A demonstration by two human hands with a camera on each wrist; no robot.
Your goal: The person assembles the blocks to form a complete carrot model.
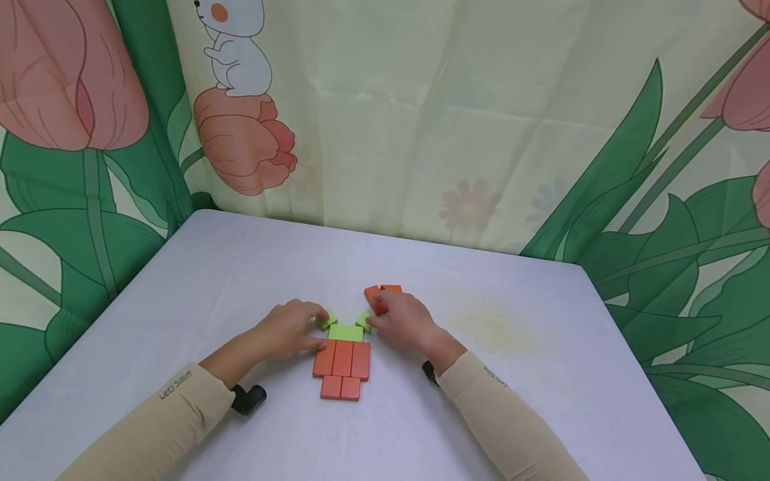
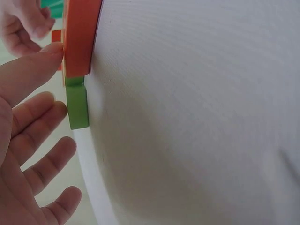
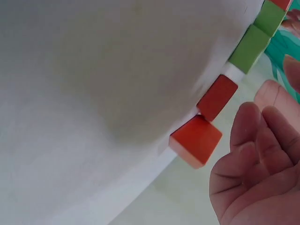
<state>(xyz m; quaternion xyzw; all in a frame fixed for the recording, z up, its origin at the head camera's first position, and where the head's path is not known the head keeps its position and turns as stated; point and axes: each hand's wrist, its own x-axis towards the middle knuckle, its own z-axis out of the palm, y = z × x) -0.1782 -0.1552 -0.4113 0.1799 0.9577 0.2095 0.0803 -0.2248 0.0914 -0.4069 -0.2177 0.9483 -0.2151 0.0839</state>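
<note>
My left hand lies at the left of a flat figure of wooden blocks. Its thumb touches a red block, and its fingertips are at a small green block, loosely bent. My right hand hovers over the right side, fingertips close to the other angled green block and to two loose orange-red blocks; no block shows in its grasp. Between the angled pair lies a light green rectangle. Below it are three red rectangles side by side, then two smaller red blocks.
The blocks lie on a white-covered table. Behind it hangs a curtain printed with tulips and a white animal. A black wrist camera is strapped to the left wrist.
</note>
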